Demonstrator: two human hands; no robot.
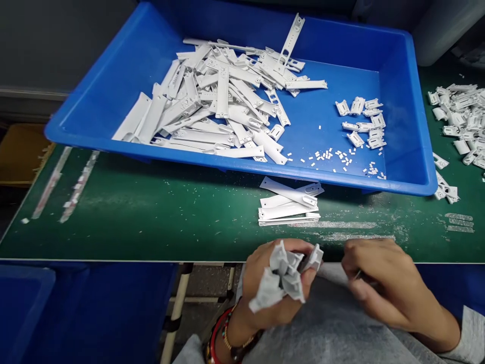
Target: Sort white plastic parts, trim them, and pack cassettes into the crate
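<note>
My left hand (261, 270) is wrapped round several long white plastic strips (282, 273), their ends pointing up toward me. One more white strip (313, 258) sits apart between its thumb and forefinger. To the right, my right hand (382, 283) is closed, thumb against the curled fingers. A thin dark sliver shows at its fingertips, but the rest is hidden in the fist, so I cannot tell what it is. Just beyond my hands, a small stack of white plastic strips (290, 207) lies on the green table (170, 217).
A large blue tray (397, 101) holds a heap of white strips (223, 101), some short white pieces (366, 124) and tiny scraps (337, 159). More short white parts (466, 111) are piled right of it. Scrap-covered tape strips (81, 184) mark the table. A blue bin (26, 303) stands lower left.
</note>
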